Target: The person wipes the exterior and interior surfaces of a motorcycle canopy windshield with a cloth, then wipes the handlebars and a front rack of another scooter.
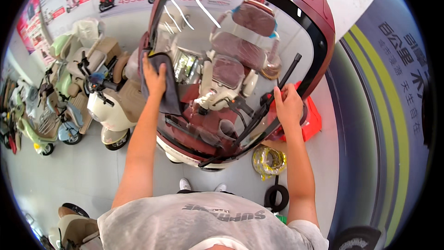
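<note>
A large curved windshield (194, 41) in a dark red frame belongs to a small vehicle in front of me. My left hand (156, 78) holds a dark grey cloth (170, 85) against the glass near its left edge, with the fingers extended over it. On the other side, my right hand (289, 105) is closed, thumb and fingers pinched at the black windshield wiper (287, 75). The wiper slants across the lower right of the glass. Through the windshield show plastic-wrapped maroon seats (230, 71) and a handlebar (240, 105).
Several scooters stand to the left, the closest a cream scooter (108, 111). By my right forearm lie a red object (312, 119), a roll in yellow-and-clear wrapping (268, 161) and a black tyre (277, 197). A dark panel with yellow-green stripes (391, 111) rises at the right.
</note>
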Tool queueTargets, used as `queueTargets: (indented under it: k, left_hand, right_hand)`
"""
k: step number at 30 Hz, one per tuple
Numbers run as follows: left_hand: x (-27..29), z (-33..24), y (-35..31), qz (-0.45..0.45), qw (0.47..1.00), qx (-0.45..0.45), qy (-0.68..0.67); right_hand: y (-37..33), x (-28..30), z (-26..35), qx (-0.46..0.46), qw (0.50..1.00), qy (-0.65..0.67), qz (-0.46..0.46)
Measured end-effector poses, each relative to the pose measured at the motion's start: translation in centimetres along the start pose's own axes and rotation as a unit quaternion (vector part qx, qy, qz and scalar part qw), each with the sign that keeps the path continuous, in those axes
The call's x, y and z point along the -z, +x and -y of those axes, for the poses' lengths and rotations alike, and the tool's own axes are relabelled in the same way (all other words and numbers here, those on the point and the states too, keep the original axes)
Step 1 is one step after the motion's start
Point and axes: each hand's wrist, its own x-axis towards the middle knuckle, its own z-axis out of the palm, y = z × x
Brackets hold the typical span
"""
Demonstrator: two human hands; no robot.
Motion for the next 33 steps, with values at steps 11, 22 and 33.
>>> queueTargets:
  k: [11, 22, 33]
  left_hand:
    - [1.0, 3.4, -10.1, 0.024, 0.991, 0.130, 0.018]
    - [-0.8, -10.4, -11.3, 0.107, 0.977, -0.129, 0.130]
    - [-10.9, -26.9, -16.1, 0.319, 0.832, -0.452, 0.029]
  right_hand:
    - [-0.4, 0.5, -0.5, 0.035, 0.999, 0.004, 0.032]
    - [-1.9, 1.4, 0.7, 0.002, 0.996, 0.088, 0.025]
    - [-5.4, 5.4, 2.6, 0.161, 0.979, 0.120, -0.025]
